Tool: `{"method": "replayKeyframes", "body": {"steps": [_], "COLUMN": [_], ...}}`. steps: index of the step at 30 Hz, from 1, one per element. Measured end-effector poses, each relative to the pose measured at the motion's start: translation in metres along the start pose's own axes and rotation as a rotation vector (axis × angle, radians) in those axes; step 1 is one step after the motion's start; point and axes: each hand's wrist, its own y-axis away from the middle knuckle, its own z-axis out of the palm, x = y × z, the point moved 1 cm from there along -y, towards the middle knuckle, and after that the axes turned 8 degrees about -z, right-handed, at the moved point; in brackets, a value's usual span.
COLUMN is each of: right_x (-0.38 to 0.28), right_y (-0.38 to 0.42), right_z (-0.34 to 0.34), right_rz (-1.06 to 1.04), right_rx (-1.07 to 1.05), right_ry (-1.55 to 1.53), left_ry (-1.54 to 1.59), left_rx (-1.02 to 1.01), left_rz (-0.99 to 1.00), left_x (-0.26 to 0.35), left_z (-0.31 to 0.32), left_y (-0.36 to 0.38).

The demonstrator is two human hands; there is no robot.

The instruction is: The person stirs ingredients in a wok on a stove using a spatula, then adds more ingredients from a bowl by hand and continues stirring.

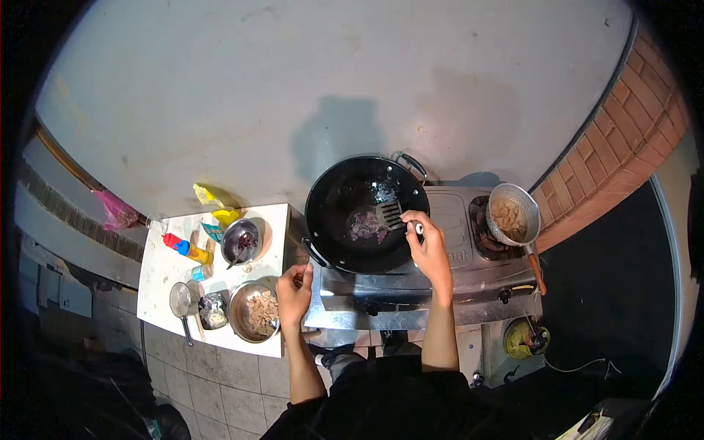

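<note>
My right hand (427,246) is closed round the handle of a slotted spatula (389,214). The spatula's dark slotted head rests in a black wok (334,198), beside a small heap of purple chopped onion (367,226). The wok sits on the stove and has two side handles. My left hand (295,297) is held just below the wok's left handle (317,252), apart from it. Its fingers are curled together, and whatever they may hold is hidden.
On the white table (275,220) stand a steel bowl of pale pieces (251,312), a bowl with dark contents (242,242), bottles (194,252) and a strainer (180,299). A wooden-handled saucepan (513,213) sits on the right burner. A wall rises behind the stove (447,220).
</note>
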Motion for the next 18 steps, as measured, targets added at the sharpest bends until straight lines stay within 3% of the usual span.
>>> {"method": "replayKeyframes", "body": {"steps": [4,9,16,18], "right_x": [0.008,0.025,0.022,0.021], "right_y": [-0.003,-0.004,-0.008,-0.010], "right_z": [-0.006,-0.013,-0.019,-0.025], "right_rz": [-0.055,0.102,0.123,0.136], "right_rx": [-0.024,-0.044,-0.002,-0.086], "right_ry": [0.002,-0.080,-0.204,-0.243], "left_ry": [0.010,0.026,0.034,0.017], "left_rx": [0.042,0.096,0.168,0.181], "left_rz": [-0.023,-0.042,-0.021,-0.025], "left_x": [0.002,0.002,0.005,0.010], "left_z": [0.006,0.011,0.014,0.014], "left_y": [0.009,0.017,0.025,0.026]}}
